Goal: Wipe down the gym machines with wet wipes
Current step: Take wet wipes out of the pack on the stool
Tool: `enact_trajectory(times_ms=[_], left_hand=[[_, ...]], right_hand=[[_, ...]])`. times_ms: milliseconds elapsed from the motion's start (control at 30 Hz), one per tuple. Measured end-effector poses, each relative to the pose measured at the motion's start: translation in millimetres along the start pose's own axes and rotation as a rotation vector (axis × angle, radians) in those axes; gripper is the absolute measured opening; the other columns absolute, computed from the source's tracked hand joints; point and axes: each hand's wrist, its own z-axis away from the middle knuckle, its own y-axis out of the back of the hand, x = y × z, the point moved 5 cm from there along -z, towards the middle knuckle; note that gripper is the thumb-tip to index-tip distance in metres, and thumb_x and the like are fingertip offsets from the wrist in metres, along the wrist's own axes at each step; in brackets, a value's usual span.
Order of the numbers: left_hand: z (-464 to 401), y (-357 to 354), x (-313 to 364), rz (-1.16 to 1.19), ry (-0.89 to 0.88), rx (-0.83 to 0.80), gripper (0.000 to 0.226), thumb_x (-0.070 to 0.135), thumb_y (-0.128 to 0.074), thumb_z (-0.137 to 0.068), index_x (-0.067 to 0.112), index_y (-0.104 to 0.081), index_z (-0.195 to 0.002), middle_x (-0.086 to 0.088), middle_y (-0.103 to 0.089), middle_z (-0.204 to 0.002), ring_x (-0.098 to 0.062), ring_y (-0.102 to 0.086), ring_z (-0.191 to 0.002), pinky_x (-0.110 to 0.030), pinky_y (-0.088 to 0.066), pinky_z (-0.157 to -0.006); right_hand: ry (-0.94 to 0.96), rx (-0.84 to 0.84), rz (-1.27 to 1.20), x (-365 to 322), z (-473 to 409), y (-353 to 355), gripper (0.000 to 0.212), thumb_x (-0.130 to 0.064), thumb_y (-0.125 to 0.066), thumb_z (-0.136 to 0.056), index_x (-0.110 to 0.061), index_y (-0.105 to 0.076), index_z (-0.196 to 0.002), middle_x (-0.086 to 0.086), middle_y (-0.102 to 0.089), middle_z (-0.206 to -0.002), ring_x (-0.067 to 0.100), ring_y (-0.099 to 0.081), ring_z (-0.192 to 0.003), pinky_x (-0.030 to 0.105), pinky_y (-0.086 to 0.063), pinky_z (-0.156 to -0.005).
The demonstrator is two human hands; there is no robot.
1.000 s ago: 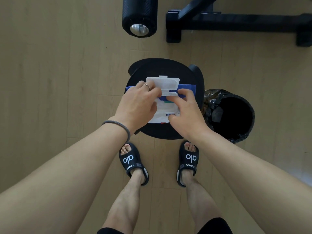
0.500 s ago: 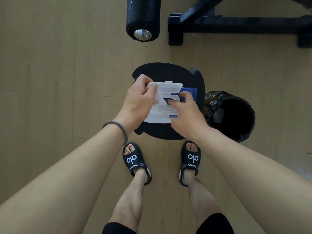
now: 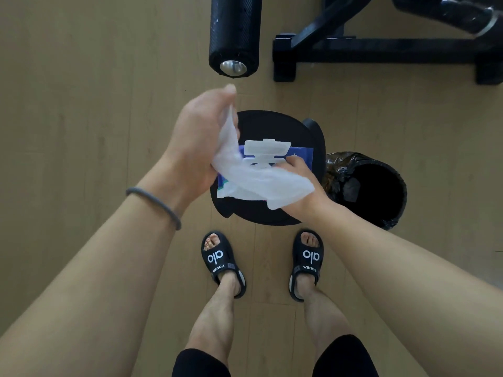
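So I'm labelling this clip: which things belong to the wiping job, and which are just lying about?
Job:
- wet wipe, pinched by the left hand
- wipes pack, steadied by the right hand
- foam roller pad
- machine frame

Lying about:
- black stool under the pack
- bin with black liner
- hair tie on the left wrist

One camera only, worn on the head. Looking almost straight down, past both arms, onto the wood floor [image 3: 81, 104] and the feet. Close to the hands, farther from the floor. Wide view, bending things at the edges.
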Motion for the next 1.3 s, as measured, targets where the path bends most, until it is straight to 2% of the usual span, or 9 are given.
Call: enact_trajectory(times_ms=[100, 167, 367, 500, 633, 733, 833, 1100, 1300], left_hand=[[-9.6, 15.6, -33.2, -0.87, 0.088, -0.026, 0.014, 0.032, -0.056, -0.097, 0.022, -0.063, -0.09, 0.0, -0.063, -0.086, -0.018, -0.054, -0.074, -0.028, -0.041, -0.062], [-8.1, 14.7, -60.2, -1.267, 0.117, -0.187, 0.028, 0.024, -0.049, -0.099, 0.028, -0.064, -0.122, -0.005, -0.065, -0.116, -0.021, -0.057, -0.085, -0.028, -0.042, -0.066], [-12.9, -22.1, -104.4, -1.609, -0.106, -0.406, 0.056, 0.007, -0.05, -0.098, 0.027, -0.044, -0.15, -0.003, -0.051, -0.141, -0.025, -0.061, -0.11, -0.038, -0.057, -0.09], [-18.7, -32.4, -117.4, -1.671, -0.154, -0.435, 0.052, 0.013, -0.056, -0.099, 0.022, -0.043, -0.149, -0.004, -0.051, -0.144, -0.025, -0.06, -0.115, -0.04, -0.058, -0.094], [-17.6, -20.1, -112.1, -1.493, -0.148, -0.393, 0.044, 0.018, -0.048, -0.102, 0.026, -0.046, -0.146, -0.001, -0.049, -0.146, -0.02, -0.059, -0.109, -0.028, -0.054, -0.082], [-15.4, 10.1, -95.5, -1.315, -0.158, -0.163, 0.019, 0.018, -0.049, -0.098, 0.017, -0.055, -0.117, -0.005, -0.064, -0.118, -0.021, -0.057, -0.089, -0.03, -0.044, -0.065], [-13.6, 29.7, -89.2, -1.217, -0.095, -0.044, 0.025, 0.018, -0.05, -0.098, 0.015, -0.047, -0.122, -0.007, -0.061, -0.117, -0.028, -0.058, -0.089, -0.041, -0.051, -0.074], [-20.9, -0.6, -105.5, -1.676, -0.319, -0.321, 0.043, 0.023, -0.048, -0.105, 0.029, -0.049, -0.147, -0.001, -0.053, -0.13, -0.017, -0.057, -0.086, -0.029, -0.049, -0.071], [-19.3, 1.0, -109.9, -1.567, -0.135, -0.349, 0.05, 0.023, -0.052, -0.101, 0.03, -0.043, -0.15, -0.001, -0.05, -0.138, -0.018, -0.059, -0.103, -0.03, -0.055, -0.083]], right_hand=[[-0.04, 0.198, -0.026, -0.3, 7.9, 22.6, 0.043, -0.001, -0.063, -0.085, -0.014, -0.057, -0.125, 0.002, -0.052, -0.132, 0.021, -0.054, -0.115, 0.027, -0.046, -0.085], [-0.071, 0.281, -0.089, 2.1, 13.3, 33.3, 0.041, 0.007, -0.057, -0.082, -0.017, -0.055, -0.116, -0.001, -0.054, -0.124, 0.019, -0.054, -0.11, 0.025, -0.048, -0.073], [-0.015, 0.291, -0.13, 2.1, 12.8, 34.1, 0.058, 0.006, -0.061, -0.085, -0.022, -0.047, -0.134, -0.003, -0.051, -0.128, 0.013, -0.053, -0.113, 0.016, -0.048, -0.07], [0.065, 0.284, -0.05, -2.3, 14.2, 31.0, 0.074, 0.006, -0.059, -0.086, -0.021, -0.038, -0.151, -0.002, -0.042, -0.147, 0.014, -0.044, -0.13, 0.026, -0.051, -0.096], [0.13, 0.308, 0.109, -7.7, 19.7, 34.1, 0.083, 0.005, -0.059, -0.087, -0.021, -0.025, -0.158, -0.002, -0.03, -0.16, 0.018, -0.026, -0.146, 0.031, -0.035, -0.113], [0.244, 0.3, 0.165, -16.3, 23.8, 32.5, 0.071, 0.005, -0.058, -0.083, -0.012, -0.042, -0.15, 0.005, -0.048, -0.147, 0.023, -0.038, -0.138, 0.037, -0.039, -0.114], [0.375, 0.19, 0.398, -23.7, 25.4, 16.5, 0.046, -0.001, -0.063, -0.081, -0.007, -0.064, -0.127, 0.009, -0.06, -0.13, 0.029, -0.048, -0.126, 0.046, -0.044, -0.106], [0.26, -0.033, 0.725, -7.7, 23.0, -19.7, 0.076, -0.02, -0.064, -0.092, -0.019, -0.027, -0.157, 0.005, -0.006, -0.17, 0.026, -0.004, -0.156, 0.043, -0.011, -0.127], [0.2, -0.075, 0.644, -12.9, 19.5, -20.2, 0.069, -0.02, -0.062, -0.093, -0.023, -0.034, -0.155, 0.001, -0.01, -0.169, 0.024, -0.009, -0.156, 0.043, -0.014, -0.127]])
